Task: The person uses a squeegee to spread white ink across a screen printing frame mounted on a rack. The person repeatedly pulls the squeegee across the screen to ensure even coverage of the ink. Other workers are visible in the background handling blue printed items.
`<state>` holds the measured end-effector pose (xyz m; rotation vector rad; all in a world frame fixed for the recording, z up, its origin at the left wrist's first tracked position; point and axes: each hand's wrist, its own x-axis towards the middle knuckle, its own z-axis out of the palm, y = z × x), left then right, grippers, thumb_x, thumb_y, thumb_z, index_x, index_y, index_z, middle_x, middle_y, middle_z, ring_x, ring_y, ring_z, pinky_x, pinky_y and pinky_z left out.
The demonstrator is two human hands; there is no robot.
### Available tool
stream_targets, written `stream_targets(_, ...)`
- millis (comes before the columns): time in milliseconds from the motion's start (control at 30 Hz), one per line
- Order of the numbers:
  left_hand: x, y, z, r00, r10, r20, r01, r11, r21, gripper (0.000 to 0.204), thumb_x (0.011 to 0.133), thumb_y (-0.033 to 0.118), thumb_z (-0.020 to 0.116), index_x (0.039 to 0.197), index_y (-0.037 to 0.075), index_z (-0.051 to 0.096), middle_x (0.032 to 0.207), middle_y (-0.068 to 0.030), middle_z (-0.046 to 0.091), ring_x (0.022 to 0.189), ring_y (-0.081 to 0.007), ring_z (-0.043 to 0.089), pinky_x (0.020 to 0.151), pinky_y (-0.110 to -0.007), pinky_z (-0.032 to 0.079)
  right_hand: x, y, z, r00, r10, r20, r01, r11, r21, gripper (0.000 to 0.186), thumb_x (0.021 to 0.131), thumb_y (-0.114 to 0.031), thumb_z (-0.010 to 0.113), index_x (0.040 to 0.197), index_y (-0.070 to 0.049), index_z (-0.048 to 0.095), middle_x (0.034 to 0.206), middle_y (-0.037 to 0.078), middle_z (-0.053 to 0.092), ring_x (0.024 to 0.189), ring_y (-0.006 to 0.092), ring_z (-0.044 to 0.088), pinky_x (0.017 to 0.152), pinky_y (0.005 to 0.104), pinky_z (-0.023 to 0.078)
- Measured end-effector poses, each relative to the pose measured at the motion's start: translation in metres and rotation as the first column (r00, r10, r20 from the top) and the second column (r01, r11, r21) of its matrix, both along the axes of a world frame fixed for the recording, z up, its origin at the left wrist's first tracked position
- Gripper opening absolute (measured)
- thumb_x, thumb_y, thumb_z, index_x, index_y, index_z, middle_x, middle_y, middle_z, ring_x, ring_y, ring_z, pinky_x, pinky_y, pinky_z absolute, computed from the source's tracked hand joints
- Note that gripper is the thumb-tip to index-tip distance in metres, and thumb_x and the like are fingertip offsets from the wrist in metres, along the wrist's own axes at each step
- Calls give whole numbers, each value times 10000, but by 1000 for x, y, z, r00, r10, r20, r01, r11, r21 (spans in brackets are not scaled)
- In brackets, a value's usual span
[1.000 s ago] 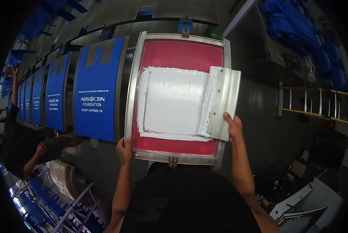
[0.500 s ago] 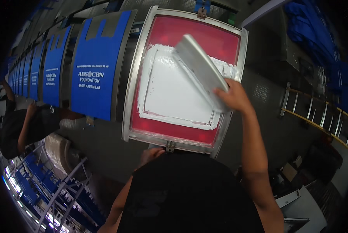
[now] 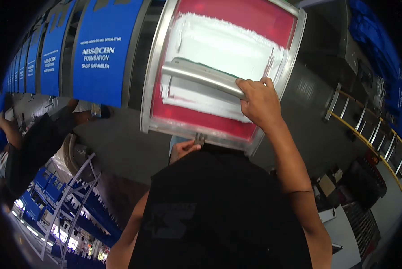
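Note:
A metal-framed printing screen (image 3: 148, 96) with red mesh lies in front of me, a broad patch of white ink (image 3: 228, 49) spread over its middle. My right hand (image 3: 263, 102) grips the right end of a squeegee (image 3: 205, 78), a long silver bar with a thin green edge on its far side. The squeegee lies across the ink, slanting down to the right. At the screen's near edge, my left hand (image 3: 183, 150) is closed beside a small metal bracket (image 3: 199, 139); its fingers are partly hidden, and what they hold cannot be made out.
Blue printed bags (image 3: 103, 54) lie on boards in a row to the left, where another person (image 3: 33, 145) stands. A white metal rack (image 3: 69, 197) is at lower left. A yellow-railed ladder (image 3: 367, 134) and heaped blue fabric (image 3: 380, 49) are on the right.
The squeegee has swung from a steep slant to lie more crosswise, and its far end has come nearer to me. The view has shifted, so the screen sits higher in it.

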<state>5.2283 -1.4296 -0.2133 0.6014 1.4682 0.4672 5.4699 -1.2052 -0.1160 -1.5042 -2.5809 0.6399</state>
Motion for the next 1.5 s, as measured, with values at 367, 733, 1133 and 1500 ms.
stream_targets(367, -50, 151, 87, 433, 216, -875, 839, 258, 479, 478, 690, 366, 876, 1017, 93, 658, 903, -98, 649, 835, -284, 642, 863, -426, 480, -13, -74, 5, 996, -77, 41, 86, 948, -306, 403, 723, -60, 699, 1121, -90, 640, 963, 83, 689, 898, 255, 651, 846, 386, 447)
stream_targets(733, -75, 137, 32, 498, -148, -854, 849, 284, 446, 211, 709, 68, 746, 889, 23, 645, 880, -134, 623, 846, -318, 605, 807, -446, 487, 5, -145, -31, 855, -519, 29, 517, 854, 55, 301, 629, -77, 761, 913, -70, 661, 889, 71, 667, 879, 260, 642, 846, 428, 407)
stream_targets(1133, -38, 356, 8, 578, 83, -812, 814, 14, 581, 350, 643, 155, 838, 931, 60, 664, 864, -143, 667, 815, -361, 641, 764, -455, 518, 48, 49, -52, 784, -600, 162, 518, 775, 363, 236, 675, -210, 791, 850, -63, 728, 851, 119, 719, 768, 332, 643, 749, 430, 454)
stream_targets(1500, -97, 144, 13, 434, -211, -876, 899, 168, 405, 216, 710, 75, 718, 920, 68, 671, 934, -134, 603, 900, -340, 606, 827, -451, 502, 5, -127, -22, 843, -536, 42, 529, 840, 118, 182, 693, -94, 701, 870, -72, 666, 839, 75, 659, 821, 251, 628, 871, 480, 401)
